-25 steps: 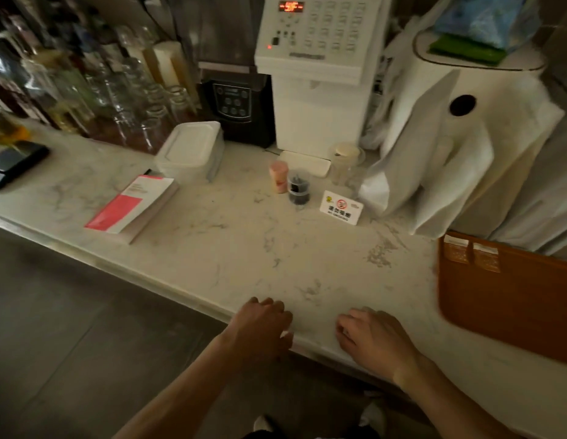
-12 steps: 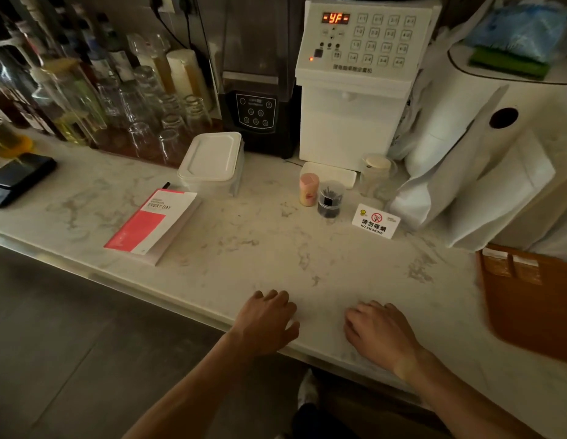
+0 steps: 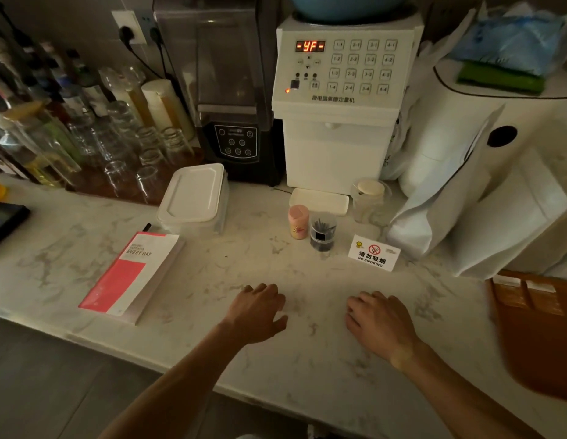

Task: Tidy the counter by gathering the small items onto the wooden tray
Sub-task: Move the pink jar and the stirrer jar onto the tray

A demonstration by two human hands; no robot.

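My left hand (image 3: 260,312) and my right hand (image 3: 378,324) lie palm down on the marble counter (image 3: 212,280), fingers relaxed, holding nothing. Beyond them stand a small pink container (image 3: 298,222), a clear cup of dark sticks (image 3: 322,231) and a white no-smoking sign (image 3: 374,253). A lidded clear jar (image 3: 368,198) and a flat white dish (image 3: 318,201) sit behind those. The wooden tray (image 3: 542,340) lies at the right edge, partly cut off. A red and white booklet (image 3: 133,275) lies to the left.
A white lidded box (image 3: 193,198) sits behind the booklet. Glasses and bottles (image 3: 95,137) crowd the back left. A black blender (image 3: 226,90), a white dispenser machine (image 3: 339,99) and white paper bags (image 3: 472,198) line the back. A dark device (image 3: 5,218) lies at far left.
Both hands have slid forward from the counter's front edge onto the marble. The view has moved closer to the counter and shifted so the items appear further right.
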